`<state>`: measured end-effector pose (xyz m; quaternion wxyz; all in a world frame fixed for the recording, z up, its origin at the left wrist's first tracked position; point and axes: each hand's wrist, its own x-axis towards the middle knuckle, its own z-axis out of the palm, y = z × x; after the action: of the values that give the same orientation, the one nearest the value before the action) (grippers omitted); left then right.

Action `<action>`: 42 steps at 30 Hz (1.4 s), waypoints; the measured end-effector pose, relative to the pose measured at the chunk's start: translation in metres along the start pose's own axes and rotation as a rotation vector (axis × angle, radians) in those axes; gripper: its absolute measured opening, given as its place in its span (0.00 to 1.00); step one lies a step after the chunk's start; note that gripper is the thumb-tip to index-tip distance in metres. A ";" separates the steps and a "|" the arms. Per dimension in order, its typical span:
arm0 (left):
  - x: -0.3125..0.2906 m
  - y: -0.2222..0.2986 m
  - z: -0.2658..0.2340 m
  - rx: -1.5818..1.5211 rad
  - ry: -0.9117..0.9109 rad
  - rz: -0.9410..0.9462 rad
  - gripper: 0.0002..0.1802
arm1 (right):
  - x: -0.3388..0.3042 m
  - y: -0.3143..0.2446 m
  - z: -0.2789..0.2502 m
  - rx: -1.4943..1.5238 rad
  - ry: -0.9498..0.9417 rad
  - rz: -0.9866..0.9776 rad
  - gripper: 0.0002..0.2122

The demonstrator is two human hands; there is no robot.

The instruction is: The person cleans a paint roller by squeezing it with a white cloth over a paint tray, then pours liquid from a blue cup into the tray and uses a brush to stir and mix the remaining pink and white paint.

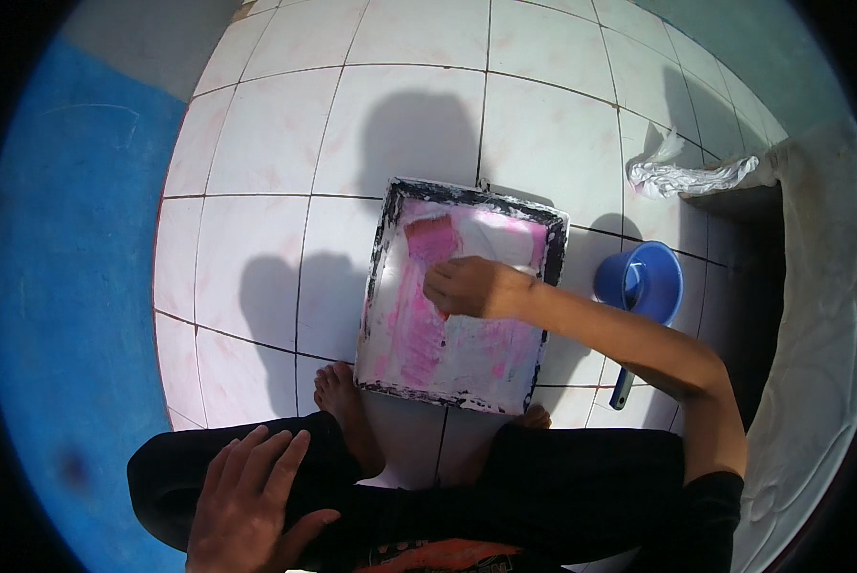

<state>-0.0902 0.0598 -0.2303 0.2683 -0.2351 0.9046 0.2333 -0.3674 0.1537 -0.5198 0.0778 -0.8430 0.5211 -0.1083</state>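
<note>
On the tiled floor in front of me lies a shallow rectangular tray [376,320], its rim patched black and white and its bottom streaked with pink and white. My right hand [474,286] reaches over it from the right, fingers closed round what looks like a wide paintbrush [432,239]. The brush's pink-coated head points to the tray's far left corner, and a bit of red handle shows below the fingers; most of the handle is hidden. Over my left thigh, my left hand [252,501] is open with its fingers apart, holding nothing.
Right of the tray stands a blue plastic dipper [672,291], its handle toward me. A crumpled white cloth or bag [691,179] lies on a ledge's corner farther right. A blue-painted wall [85,306] runs along the left. My bare foot [347,411] is by the tray's near left corner.
</note>
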 end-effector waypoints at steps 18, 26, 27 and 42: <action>0.003 0.002 0.002 0.026 -0.040 -0.052 0.35 | 0.034 0.002 -0.023 0.136 0.077 0.106 0.12; 0.004 0.001 0.002 0.018 -0.032 -0.049 0.36 | 0.024 -0.004 -0.006 0.058 0.060 0.024 0.12; 0.004 0.000 0.002 0.013 -0.033 -0.048 0.36 | 0.025 -0.007 -0.011 0.137 0.049 0.042 0.11; 0.002 -0.003 -0.001 -0.013 -0.052 -0.047 0.37 | -0.026 0.027 -0.030 0.192 0.114 0.045 0.04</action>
<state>-0.0904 0.0567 -0.2313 0.2954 -0.2518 0.8901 0.2390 -0.4098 0.1645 -0.5003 0.1307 -0.8122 0.5308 -0.2038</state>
